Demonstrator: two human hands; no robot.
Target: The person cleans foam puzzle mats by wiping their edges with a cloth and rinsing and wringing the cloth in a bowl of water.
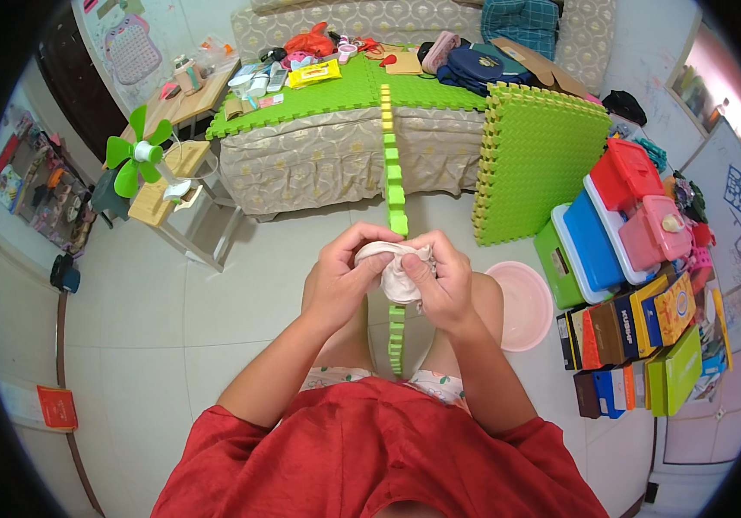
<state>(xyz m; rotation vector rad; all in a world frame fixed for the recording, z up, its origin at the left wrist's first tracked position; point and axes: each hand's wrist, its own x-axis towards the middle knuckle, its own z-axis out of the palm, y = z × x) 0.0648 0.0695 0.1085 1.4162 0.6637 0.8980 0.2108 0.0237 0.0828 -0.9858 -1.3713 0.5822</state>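
Note:
Bunched up between my two hands is a pale, whitish cloth (398,285). My left hand (344,275) grips its left side, thumb across the front. On the right side, my right hand (438,278) pinches the folds with its thumb pressed in. Both hands are raised in front of my knees. Directly below and beyond them a green foam mat tile (395,194) stands on edge, its toothed rim towards me, running between my legs. A pink plastic basin (526,307) stands on the floor beside my right knee and appears to hold some water.
More green foam tiles (539,162) lean upright against the sofa bed (306,168), which is covered with matting and clutter. Lidded storage boxes (604,233) and shoe boxes (629,324) are stacked at right. A green-bladed fan (144,152) sits on a wooden stool (157,201) at left.

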